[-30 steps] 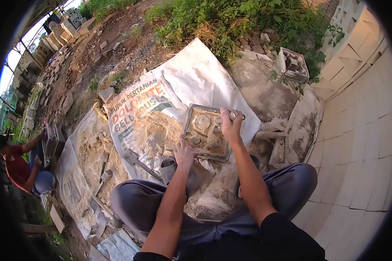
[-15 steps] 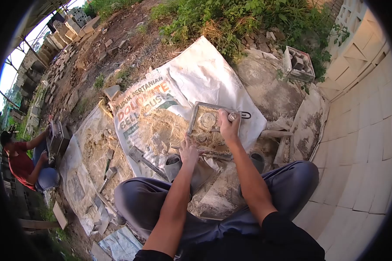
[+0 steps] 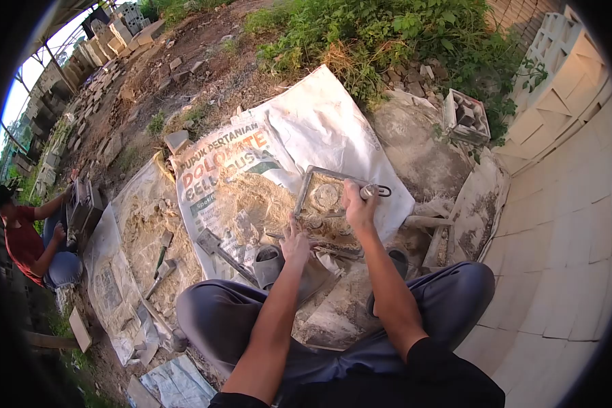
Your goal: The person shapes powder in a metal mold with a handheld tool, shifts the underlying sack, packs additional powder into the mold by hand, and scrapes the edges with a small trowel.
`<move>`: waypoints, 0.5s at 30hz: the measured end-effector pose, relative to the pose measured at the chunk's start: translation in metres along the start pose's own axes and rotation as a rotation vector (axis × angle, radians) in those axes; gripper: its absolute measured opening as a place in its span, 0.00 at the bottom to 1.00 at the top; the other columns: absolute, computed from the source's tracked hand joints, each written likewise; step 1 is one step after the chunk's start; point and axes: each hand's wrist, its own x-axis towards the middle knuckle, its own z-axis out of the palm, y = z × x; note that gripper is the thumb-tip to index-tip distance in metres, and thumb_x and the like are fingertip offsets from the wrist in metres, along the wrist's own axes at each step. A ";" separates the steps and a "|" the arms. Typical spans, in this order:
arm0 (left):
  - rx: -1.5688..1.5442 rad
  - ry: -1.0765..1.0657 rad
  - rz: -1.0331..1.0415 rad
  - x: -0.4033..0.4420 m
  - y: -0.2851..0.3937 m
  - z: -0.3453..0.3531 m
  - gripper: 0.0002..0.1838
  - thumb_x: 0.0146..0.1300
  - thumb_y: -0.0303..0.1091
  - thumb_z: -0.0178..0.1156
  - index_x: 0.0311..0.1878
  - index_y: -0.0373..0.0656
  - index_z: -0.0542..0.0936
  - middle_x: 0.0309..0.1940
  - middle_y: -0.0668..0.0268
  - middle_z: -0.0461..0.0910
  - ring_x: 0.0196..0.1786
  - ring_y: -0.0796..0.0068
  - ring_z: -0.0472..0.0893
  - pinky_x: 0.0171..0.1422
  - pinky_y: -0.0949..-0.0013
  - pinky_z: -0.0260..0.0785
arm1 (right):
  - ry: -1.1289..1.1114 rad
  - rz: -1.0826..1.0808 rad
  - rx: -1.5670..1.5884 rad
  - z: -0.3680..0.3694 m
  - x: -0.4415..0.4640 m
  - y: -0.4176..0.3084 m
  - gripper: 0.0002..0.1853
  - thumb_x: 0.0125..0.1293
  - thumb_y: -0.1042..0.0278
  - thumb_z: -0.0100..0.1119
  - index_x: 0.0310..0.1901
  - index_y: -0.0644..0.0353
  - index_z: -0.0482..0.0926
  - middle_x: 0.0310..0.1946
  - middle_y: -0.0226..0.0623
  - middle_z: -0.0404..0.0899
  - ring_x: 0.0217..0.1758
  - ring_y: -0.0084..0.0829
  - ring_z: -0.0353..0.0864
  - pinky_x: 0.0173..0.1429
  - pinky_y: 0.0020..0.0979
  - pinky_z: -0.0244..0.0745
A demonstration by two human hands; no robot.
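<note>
A square metal frame (image 3: pixel 306 187) with sandy material and a round shape inside lies on a printed white sack (image 3: pixel 343 122) between my feet. My right hand (image 3: pixel 360 207) is wrapped round a metal handle (image 3: pixel 369 191) at the frame's right side; a dark loop sticks out beyond it. At the frame's near left edge is my left hand (image 3: pixel 295 243), its fingers apart and one pointing at the corner. Whether it touches the metal is hard to tell. Sandy powder (image 3: pixel 251 200) is heaped left of the frame.
A long-handled tool (image 3: pixel 226 255) lies by my left sandal. Further left are a brush (image 3: pixel 163 248) and a hammer-like tool (image 3: pixel 160 277). Another person in a red shirt (image 3: pixel 28 248) sits at far left beside a metal mould (image 3: pixel 85 211). A block-filled crate (image 3: pixel 466 117) stands at upper right.
The view has shifted a little. My right hand still grips the handle, and my left hand stays by the frame's near left corner. More of the round shape shows inside the frame.
</note>
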 end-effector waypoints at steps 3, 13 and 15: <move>-0.052 -0.020 -0.032 -0.004 -0.004 0.009 0.31 0.52 0.50 0.66 0.59 0.49 0.75 0.75 0.60 0.33 0.70 0.48 0.55 0.63 0.44 0.61 | 0.046 0.087 0.216 0.008 0.003 -0.046 0.17 0.63 0.71 0.50 0.14 0.60 0.68 0.09 0.21 0.60 0.11 0.14 0.56 0.16 0.23 0.47; -0.058 0.080 -0.021 -0.006 -0.004 0.009 0.29 0.50 0.46 0.68 0.57 0.49 0.77 0.75 0.60 0.34 0.68 0.51 0.58 0.59 0.50 0.67 | 0.256 0.181 0.177 0.037 -0.012 -0.035 0.19 0.64 0.72 0.49 0.14 0.56 0.61 0.09 0.23 0.56 0.09 0.18 0.51 0.15 0.26 0.51; -0.090 0.041 -0.039 -0.004 -0.003 0.007 0.27 0.49 0.46 0.69 0.54 0.48 0.79 0.75 0.62 0.35 0.66 0.51 0.60 0.58 0.50 0.67 | 0.245 0.172 0.102 0.039 -0.022 -0.042 0.19 0.64 0.72 0.49 0.14 0.56 0.61 0.09 0.23 0.56 0.09 0.17 0.52 0.15 0.26 0.50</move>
